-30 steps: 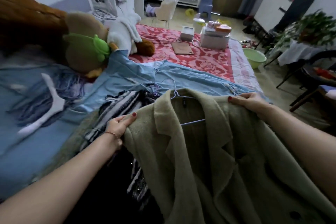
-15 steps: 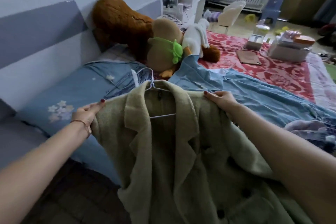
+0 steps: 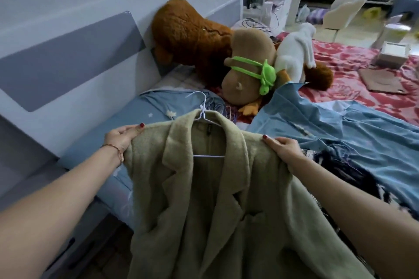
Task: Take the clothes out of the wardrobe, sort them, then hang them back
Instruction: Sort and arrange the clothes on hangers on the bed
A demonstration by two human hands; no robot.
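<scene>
I held the pale green woolly coat with wide lapels (image 3: pixel 204 199) in front of me, above the edge of the bed, and it hung on a thin white wire hanger (image 3: pixel 205 118) whose hook stood up over the collar. My left hand (image 3: pixel 121 140) gripped the left shoulder of the coat, with the thumb on top and the fingers curled under the cloth. My right hand (image 3: pixel 282 148) gripped the right shoulder in the same way, thumb lying on the wool. Both arms were stretched forward, and a thin bracelet (image 3: pixel 113 149) sat on my left wrist. Behind the coat lay a light blue cotton garment (image 3: pixel 340 124) spread flat on the bed, and near my right arm was a dark striped fabric with fringe (image 3: pixel 344 165). Further back a big brown plush toy (image 3: pixel 192 36) leaned against the grey and white headboard (image 3: pixel 68 63), beside a white plush toy (image 3: pixel 294 54). A red flowered blanket (image 3: pixel 353 88) covered the far part of the bed.
</scene>
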